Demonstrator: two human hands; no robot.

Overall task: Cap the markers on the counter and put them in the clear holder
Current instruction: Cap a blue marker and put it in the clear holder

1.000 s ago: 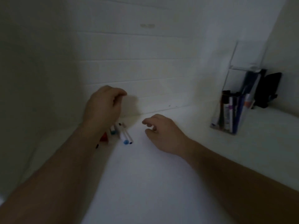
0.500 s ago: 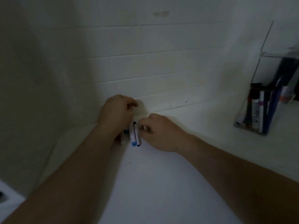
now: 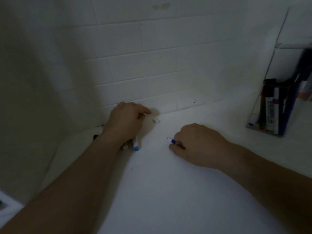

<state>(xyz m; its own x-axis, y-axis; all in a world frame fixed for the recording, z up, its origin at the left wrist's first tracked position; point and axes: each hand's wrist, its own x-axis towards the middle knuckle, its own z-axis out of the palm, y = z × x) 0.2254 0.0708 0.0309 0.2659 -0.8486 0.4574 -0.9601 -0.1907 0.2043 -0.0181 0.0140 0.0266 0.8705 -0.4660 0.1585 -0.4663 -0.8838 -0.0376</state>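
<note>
Uncapped blue marker pinched, its cap off to the left

The right hand pinches the blue marker, tip pointing left along the tabletop; the left hand curls over more markers, apparently gripping one; the clear holder stands far right.

Marker labels in clear holder blurred; nothing legible.

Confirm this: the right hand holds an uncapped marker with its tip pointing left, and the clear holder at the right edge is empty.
Not quite. In the head view the clear holder is not empty; several markers stand in it. The right hand does hold an uncapped marker, tip pointing left.
</note>
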